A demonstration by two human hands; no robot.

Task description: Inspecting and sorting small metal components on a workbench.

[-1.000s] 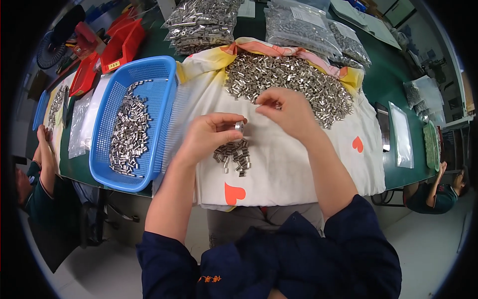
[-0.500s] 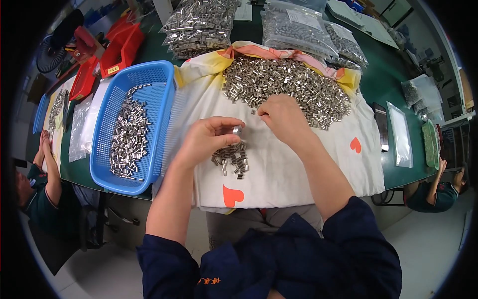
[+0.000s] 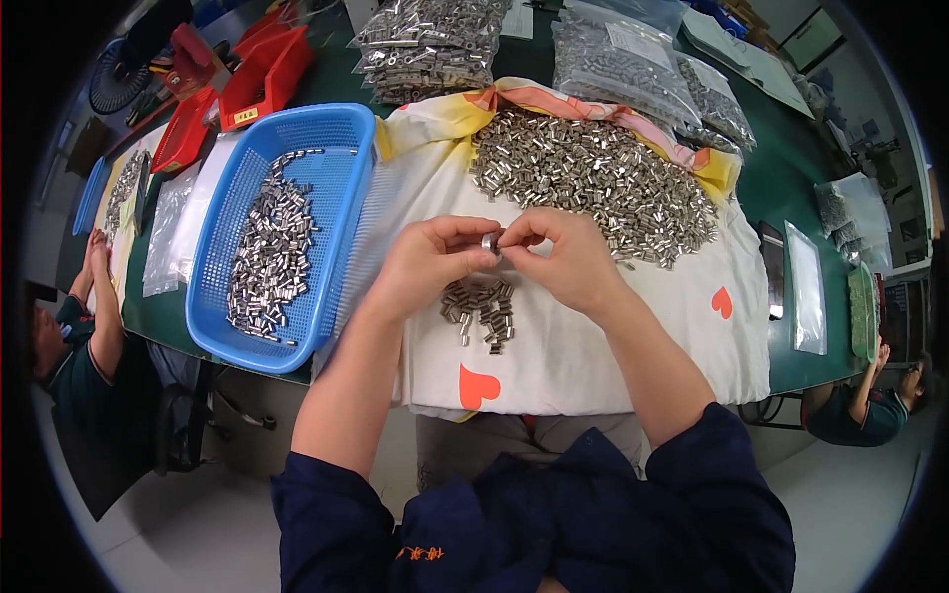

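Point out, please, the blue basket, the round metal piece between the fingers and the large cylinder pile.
Blue basket (image 3: 334,198), head view: on its right-hand wall.
Round metal piece (image 3: 489,243), head view: on its visible side.
Large cylinder pile (image 3: 603,183), head view: on its middle.

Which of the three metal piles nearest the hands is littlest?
The small pile on the cloth, between the person's forearms; the far pile and the pile in the blue basket are bigger.
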